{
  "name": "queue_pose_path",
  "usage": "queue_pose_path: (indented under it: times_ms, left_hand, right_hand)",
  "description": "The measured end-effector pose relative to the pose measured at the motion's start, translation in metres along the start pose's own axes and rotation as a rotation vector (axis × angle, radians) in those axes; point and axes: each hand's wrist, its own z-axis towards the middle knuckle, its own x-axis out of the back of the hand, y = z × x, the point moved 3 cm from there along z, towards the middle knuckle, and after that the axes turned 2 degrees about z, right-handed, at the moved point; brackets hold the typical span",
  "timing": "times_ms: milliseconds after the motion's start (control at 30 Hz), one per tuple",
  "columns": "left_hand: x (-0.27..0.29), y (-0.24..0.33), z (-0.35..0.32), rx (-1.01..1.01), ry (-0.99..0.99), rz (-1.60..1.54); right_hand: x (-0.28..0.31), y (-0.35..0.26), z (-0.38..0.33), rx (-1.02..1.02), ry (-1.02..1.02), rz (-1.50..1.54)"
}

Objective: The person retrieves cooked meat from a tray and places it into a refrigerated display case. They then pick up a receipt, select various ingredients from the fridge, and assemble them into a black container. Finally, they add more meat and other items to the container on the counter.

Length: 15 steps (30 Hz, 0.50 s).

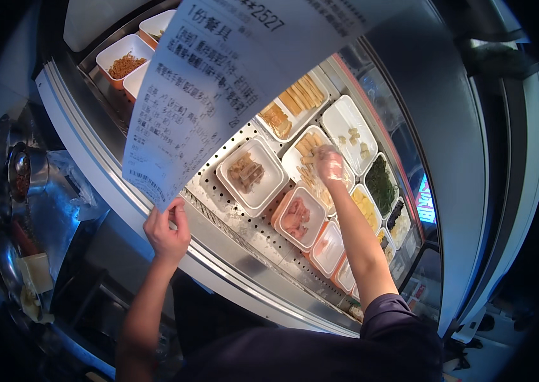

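My left hand [169, 230] pinches the lower corner of a long paper receipt [212, 76], which rises in front of the display case and hides part of it. A clear plastic glove covers my right hand [329, 164]. That hand reaches down into a white tray of pale yellow sticks [307, 143], its fingers curled among the food; what lies in them is hidden. Nearest to it are a white tray with a few small pale pieces [350, 118] and a tray of yellow slices [365, 205].
White tubs of brownish meat [256, 164] and pink raw meat [296, 218] stand on the perforated metal shelf [218, 191]. Dark green seaweed-like strands [381, 184] lie at the right. The case's metal front edge [100, 159] runs diagonally. Noodle-like brown shreds [124, 65] sit at upper left.
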Motion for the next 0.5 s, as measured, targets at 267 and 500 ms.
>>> queue_pose_path:
  times_ms: [267, 500]
  left_hand:
    - [0.001, -0.004, -0.001, -0.031, -0.023, -0.001]
    - [0.001, -0.004, 0.000, -0.043, -0.020, 0.000]
  right_hand:
    - [-0.039, 0.031, 0.018, -0.081, -0.285, -0.199]
    - [-0.008, -0.026, 0.005, 0.347, -0.363, -0.116]
